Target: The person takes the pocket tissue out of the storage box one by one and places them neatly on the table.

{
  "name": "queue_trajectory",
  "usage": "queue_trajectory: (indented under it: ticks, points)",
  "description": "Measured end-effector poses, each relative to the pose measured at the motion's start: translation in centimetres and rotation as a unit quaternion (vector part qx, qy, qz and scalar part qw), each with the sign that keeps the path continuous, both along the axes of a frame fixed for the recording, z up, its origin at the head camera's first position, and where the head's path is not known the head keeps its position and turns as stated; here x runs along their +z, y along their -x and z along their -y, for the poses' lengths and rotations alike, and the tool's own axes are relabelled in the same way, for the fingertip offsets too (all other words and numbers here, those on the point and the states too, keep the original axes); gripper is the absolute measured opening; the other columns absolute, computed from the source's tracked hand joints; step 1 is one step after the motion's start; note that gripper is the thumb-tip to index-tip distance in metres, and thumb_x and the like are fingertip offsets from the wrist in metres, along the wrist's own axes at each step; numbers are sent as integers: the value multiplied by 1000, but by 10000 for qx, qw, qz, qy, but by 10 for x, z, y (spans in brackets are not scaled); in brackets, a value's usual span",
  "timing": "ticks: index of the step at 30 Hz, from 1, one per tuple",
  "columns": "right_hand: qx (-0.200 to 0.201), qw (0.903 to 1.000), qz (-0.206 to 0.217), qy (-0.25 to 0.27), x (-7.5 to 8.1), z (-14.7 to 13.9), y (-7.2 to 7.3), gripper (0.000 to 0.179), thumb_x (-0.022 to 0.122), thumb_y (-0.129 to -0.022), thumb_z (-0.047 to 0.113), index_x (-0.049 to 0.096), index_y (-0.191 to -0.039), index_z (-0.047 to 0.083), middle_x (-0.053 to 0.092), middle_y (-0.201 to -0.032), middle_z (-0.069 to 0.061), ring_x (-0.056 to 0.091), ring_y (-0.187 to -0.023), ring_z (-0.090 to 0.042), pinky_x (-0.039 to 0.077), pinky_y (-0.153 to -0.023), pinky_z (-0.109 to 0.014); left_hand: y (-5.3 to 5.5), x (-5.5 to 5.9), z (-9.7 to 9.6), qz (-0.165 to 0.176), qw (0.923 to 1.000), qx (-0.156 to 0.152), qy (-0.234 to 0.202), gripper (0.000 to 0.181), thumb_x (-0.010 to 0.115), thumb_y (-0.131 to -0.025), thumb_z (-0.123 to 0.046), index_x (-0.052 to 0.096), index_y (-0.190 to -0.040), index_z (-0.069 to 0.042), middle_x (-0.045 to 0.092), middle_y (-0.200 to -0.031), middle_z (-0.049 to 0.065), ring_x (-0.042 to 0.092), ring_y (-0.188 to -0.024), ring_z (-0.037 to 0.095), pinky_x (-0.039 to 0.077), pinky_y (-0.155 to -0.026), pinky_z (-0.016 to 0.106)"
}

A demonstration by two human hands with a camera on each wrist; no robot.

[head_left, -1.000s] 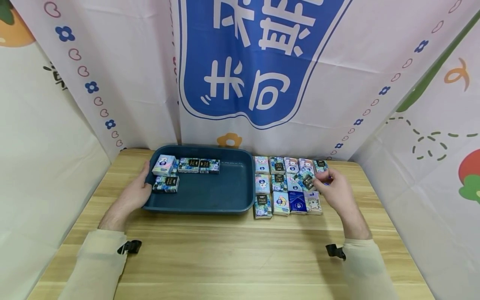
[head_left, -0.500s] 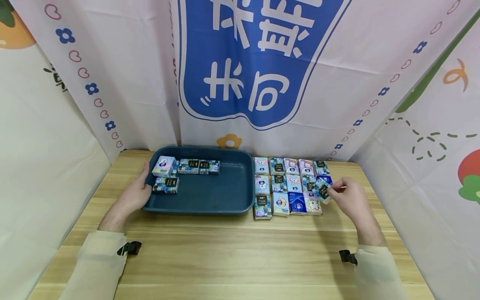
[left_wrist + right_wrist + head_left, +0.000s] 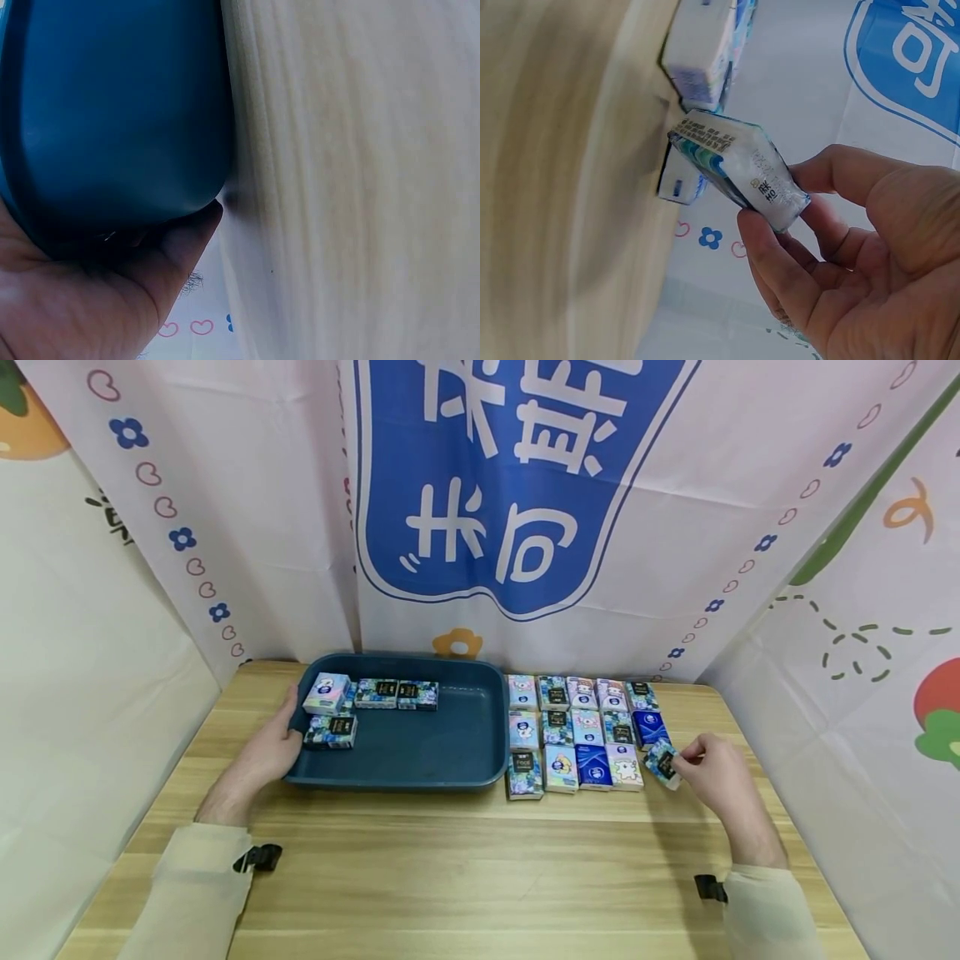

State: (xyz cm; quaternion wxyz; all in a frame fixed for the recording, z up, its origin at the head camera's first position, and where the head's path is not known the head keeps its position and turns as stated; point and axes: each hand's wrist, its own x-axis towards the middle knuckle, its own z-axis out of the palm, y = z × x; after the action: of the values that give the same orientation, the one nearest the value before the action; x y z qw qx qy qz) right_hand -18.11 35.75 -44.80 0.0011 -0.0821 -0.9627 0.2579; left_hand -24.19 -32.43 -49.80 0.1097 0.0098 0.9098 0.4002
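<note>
My left hand (image 3: pixel 268 743) holds the left end of the dark blue-green tray (image 3: pixel 420 781), its fingers along the outer wall. In the left wrist view the thumb lies against the tray's wall (image 3: pixel 127 150) below the rim; the other fingers are hidden. My right hand (image 3: pixel 716 777) pinches a pocket tissue pack (image 3: pixel 662 764) with a blue floral print and black label, between thumb and fingers. The pack is tilted, beside the right end of the front row. In the right wrist view its pale side (image 3: pixel 769 184) faces the camera.
Rows of tissue packs, among them a plain blue pack (image 3: pixel 649 729) and a white cartoon pack (image 3: pixel 625 768), lie right of the tray. Several more packs, such as a pastel one (image 3: pixel 327 693), sit in the tray's left part. A printed curtain (image 3: pixel 637 568) hangs behind the wooden table (image 3: pixel 480 877).
My right hand has carried the floral tissue pack rightward and toward me, from over the packs to the front row's right end. The left hand and tray have stayed put.
</note>
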Motion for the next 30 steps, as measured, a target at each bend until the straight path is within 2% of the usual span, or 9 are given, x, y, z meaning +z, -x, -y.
queue_trajectory:
  ticks: [3, 7, 14, 23, 30]
  points:
    - [-23, 10000, 54, -40, -5, -3, 0, 16, 75, -103, 12, 70, -103, -3, 81, -106, -26, 74, -90, -34, 55, -70, -34, -1, 0, 0, 33, 10000, 8, -27, 80, 27, -120, -8, -22, -183, -11, -17, -192, 31, -2, -179, 63, 8, -146, 80]
    - [-45, 9999, 141, -68, -9, -5, 1, 17, 75, -104, 14, 68, -102, -1, 79, -105, -25, 73, -92, -35, 55, -72, -36, -2, 0, 1, 10, 10000, -2, -65, 81, 27, -120, -7, -23, -183, -11, -17, -192, 31, -2, -179, 64, 8, -146, 81]
    - [122, 9994, 329, -37, -17, -8, 2, 22, 78, -105, 15, 68, -110, -4, 79, -106, -25, 75, -99, -37, 60, -82, -42, -3, 1, 0, -36, 10000, -10, -85, 80, 26, -120, -8, -22, -183, -10, -18, -192, 29, -2, -179, 64, 9, -146, 81]
    - [117, 9988, 483, 33, -31, -13, 6, 18, 76, -107, 12, 71, -109, -5, 79, -103, -23, 74, -95, -35, 58, -80, -39, -2, 1, -1, 3, 10000, -1, -63, 80, 27, -120, -8, -22, -183, -11, -18, -193, 28, -1, -179, 64, 10, -145, 82]
    - [65, 9989, 453, 104, -28, -8, 8, 23, 68, -113, 18, 68, -117, -5, 78, -112, -25, 75, -101, -36, 61, -88, -47, -2, 1, -1, -54, 9999, -23, -113, 80, 26, -120, -7, -22, -183, -10, -18, -193, 29, -2, -179, 63, 9, -146, 81]
